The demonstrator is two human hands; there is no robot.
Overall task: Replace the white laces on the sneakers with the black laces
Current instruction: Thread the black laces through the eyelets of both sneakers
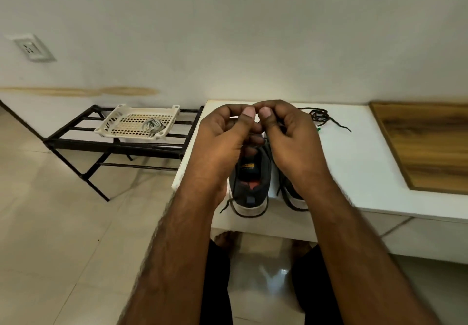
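On the white table (359,162) two dark sneakers (249,185) sit side by side, heels toward the person. Both hands, left hand (222,137) and right hand (291,137), pinch a black lace over the left shoe, seemingly threading the upper eyelets. Next comes the spare black lace (320,116) behind; the white laces (153,125) lie in the tray (111,122).

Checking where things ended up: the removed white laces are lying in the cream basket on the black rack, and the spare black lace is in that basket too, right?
Not quite. The head view shows the spare black lace on the white table, right of the hands; the white laces are in the cream basket on the black rack.
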